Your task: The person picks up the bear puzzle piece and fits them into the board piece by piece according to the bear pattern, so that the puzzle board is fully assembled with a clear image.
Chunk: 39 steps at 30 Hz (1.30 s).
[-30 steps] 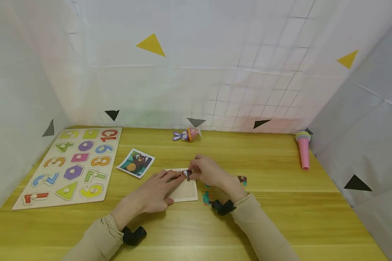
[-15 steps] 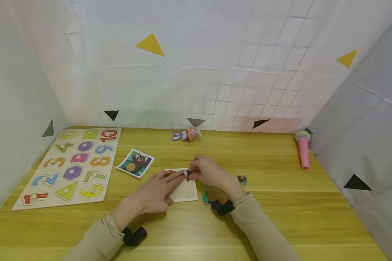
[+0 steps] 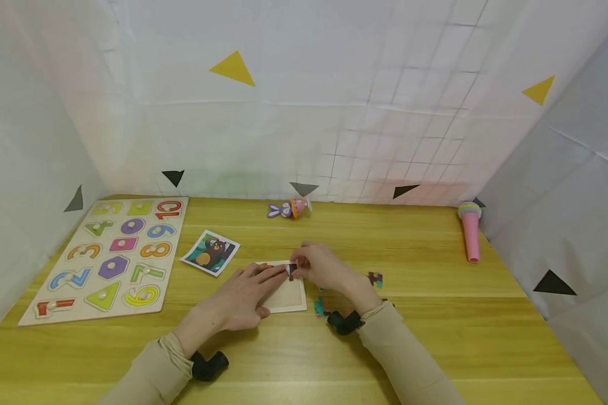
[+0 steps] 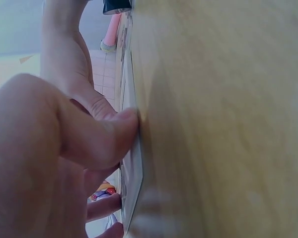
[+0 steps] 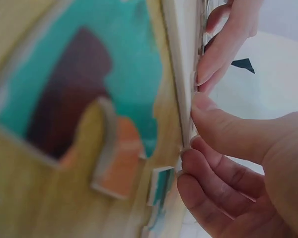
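Observation:
A shallow wooden puzzle tray (image 3: 290,300) lies in front of me, with puzzle pieces along its far side. My left hand (image 3: 239,299) rests over its left part, fingers stretched across the pieces. In the left wrist view, the thumb (image 4: 120,134) of that hand touches the tray's near edge. At the far right corner my right hand (image 3: 325,271) pinches a dark and white puzzle piece (image 3: 291,270) between thumb and fingertips, right at the tray's rim. A teal and brown loose piece (image 5: 134,44) shows large in the right wrist view.
More loose pieces (image 3: 376,279) lie right of the tray, partly under the right forearm. A bear picture card (image 3: 211,253) and a number board (image 3: 112,259) are at left. A rabbit toy (image 3: 290,209) lies at the back, a pink toy microphone (image 3: 471,233) at far right.
The right fingertips have shifted slightly at the tray's far right corner, with the dark piece between them. The left hand stays nearly still.

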Motion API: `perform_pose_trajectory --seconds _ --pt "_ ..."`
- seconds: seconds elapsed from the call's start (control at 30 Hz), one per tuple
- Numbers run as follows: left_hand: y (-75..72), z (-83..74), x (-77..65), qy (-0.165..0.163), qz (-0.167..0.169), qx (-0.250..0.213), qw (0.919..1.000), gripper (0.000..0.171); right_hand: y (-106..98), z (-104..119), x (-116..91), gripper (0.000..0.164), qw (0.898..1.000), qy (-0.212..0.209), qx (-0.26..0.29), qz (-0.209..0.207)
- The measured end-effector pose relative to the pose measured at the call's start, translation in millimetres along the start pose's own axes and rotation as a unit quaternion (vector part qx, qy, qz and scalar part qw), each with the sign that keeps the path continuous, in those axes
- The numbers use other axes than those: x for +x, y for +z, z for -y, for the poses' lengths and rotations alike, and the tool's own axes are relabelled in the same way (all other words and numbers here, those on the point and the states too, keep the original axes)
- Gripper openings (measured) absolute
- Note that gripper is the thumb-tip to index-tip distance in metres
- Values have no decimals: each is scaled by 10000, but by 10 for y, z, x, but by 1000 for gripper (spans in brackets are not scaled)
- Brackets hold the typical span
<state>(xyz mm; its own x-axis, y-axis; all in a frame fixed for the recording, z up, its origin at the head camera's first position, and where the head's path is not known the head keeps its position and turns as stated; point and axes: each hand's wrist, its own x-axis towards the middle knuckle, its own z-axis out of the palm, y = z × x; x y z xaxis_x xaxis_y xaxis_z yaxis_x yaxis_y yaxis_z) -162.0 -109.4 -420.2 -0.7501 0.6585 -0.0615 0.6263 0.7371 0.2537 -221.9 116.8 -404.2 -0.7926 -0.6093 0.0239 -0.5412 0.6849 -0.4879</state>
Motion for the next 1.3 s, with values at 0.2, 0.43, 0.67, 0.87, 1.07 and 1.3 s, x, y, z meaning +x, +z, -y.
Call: perform_pose_trajectory --seconds 0.2,0.43,0.67,0.87,1.07,1.3 --pt "-13 -11 -5 -12 66 107 9999 72 -5 3 -4 19 9998 -164 -104 17" --pt "-27 21 -71 59 191 -125 9997 70 13 41 6 20 9989 -264 -396 17" --pt "-72 96 -280 -239 23 -630 9977 68 52 61 18 21 9988 -316 -370 51" --pt "-126 133 -408 -515 -96 -605 9968 66 45 48 18 22 9990 -329 -305 34" --pt "-128 154 -415 -490 -136 -515 9974 65 37 41 -2 24 9994 -236 -260 63" --pt "-129 135 -391 -369 -182 -565 9976 65 10 33 -13 25 9996 -168 -226 40"
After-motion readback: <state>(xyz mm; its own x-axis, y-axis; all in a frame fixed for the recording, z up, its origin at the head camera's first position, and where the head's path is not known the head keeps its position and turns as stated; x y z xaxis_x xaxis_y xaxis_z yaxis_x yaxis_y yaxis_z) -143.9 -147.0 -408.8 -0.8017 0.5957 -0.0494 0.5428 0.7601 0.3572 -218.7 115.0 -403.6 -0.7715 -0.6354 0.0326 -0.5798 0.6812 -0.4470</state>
